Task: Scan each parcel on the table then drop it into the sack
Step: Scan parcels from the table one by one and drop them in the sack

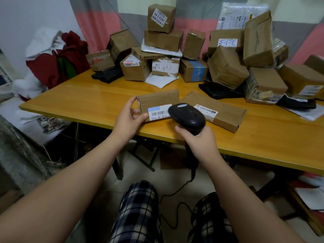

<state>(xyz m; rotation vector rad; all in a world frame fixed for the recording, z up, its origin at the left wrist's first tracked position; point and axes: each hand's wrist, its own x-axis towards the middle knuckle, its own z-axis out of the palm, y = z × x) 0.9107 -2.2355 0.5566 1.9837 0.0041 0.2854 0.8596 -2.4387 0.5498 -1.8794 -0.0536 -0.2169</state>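
My left hand (128, 116) grips the left end of a small brown cardboard parcel (157, 100) at the table's front edge, its white barcode label facing up. My right hand (198, 142) holds the handle of a black corded barcode scanner (187, 117), whose head hovers just over the right end of that label. A flat brown parcel (226, 111) with a white label lies on the table right of it. A woven sack (19, 151) stands on the floor at the left, only partly visible.
Several brown boxes (164, 39) and white and black mailer bags are heaped along the back of the yellow table (87, 97). A red bag (70, 57) and white bags sit left of the table. The scanner cable trails down between my knees.
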